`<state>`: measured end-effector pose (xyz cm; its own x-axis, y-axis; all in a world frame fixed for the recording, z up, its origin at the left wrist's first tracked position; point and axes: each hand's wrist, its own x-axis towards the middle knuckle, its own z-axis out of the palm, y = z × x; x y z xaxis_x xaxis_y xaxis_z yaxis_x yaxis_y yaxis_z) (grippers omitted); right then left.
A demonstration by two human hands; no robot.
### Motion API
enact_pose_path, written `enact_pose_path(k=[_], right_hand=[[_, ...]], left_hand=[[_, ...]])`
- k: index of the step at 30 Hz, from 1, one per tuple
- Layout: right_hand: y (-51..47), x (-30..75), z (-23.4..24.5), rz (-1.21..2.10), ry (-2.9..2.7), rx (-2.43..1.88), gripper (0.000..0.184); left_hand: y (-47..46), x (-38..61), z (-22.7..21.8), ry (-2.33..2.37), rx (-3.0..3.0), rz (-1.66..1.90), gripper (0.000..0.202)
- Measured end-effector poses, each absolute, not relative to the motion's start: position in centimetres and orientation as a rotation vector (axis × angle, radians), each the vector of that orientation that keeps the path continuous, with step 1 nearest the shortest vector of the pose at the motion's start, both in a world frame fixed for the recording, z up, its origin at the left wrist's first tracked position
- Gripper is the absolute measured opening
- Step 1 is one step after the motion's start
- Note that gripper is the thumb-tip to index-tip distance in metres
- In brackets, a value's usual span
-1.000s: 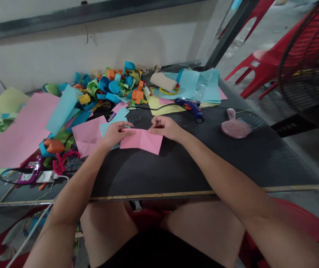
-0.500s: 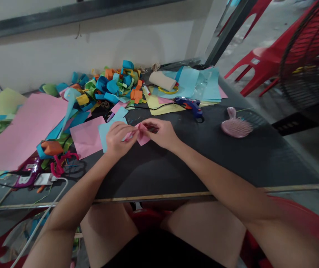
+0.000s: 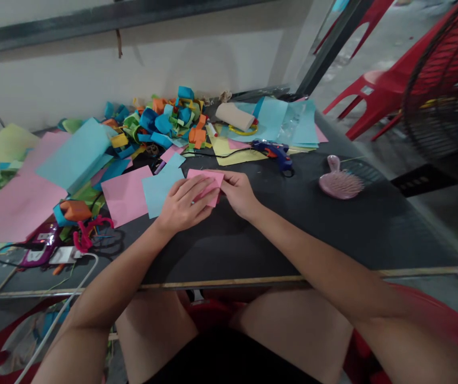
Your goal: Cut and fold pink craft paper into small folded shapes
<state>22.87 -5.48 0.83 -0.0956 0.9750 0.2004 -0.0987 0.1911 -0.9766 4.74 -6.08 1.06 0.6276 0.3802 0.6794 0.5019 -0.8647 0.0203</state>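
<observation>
Left hand: we record the left hand (image 3: 184, 206) palm down, reached in from the lower left, its fingers close together and laid flat across the paper; the thumb is hidden from us.
Right hand: we find the right hand (image 3: 240, 196) turned inward, thumb and forefinger pinching the right-hand edge, other fingers curled.
Held piece: one small folded sheet of bright pink paper (image 3: 216, 181), between both hands, over the middle of the tabletop; we cannot tell whether it touches the surface.
Left neighbours: one pale blue paper sheet (image 3: 157, 193) just beside the left hand, overlapping a larger creased light pink paper square (image 3: 125, 198).
Room: dark grey tabletop (image 3: 233, 250) extends from the hands to its pale wooden front edge (image 3: 229, 282), and rightward to a pink oval hairbrush (image 3: 341, 185).
Far side: we list a dark blue and orange glue gun (image 3: 277, 151), beyond the right hand.
Labels: one white sticker (image 3: 367, 90) on a red plastic chair (image 3: 391, 85); its writing is too small for us to read.
</observation>
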Motion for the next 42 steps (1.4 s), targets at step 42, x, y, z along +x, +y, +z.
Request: enact_pose_path(k=[42], right_hand=[[-5.9,23.8,1.6,0.092,-1.908,-0.991,0.016]], left_hand=[[-5.6,4.7,1.3,-1.03,-2.488,-1.382,0.012]])
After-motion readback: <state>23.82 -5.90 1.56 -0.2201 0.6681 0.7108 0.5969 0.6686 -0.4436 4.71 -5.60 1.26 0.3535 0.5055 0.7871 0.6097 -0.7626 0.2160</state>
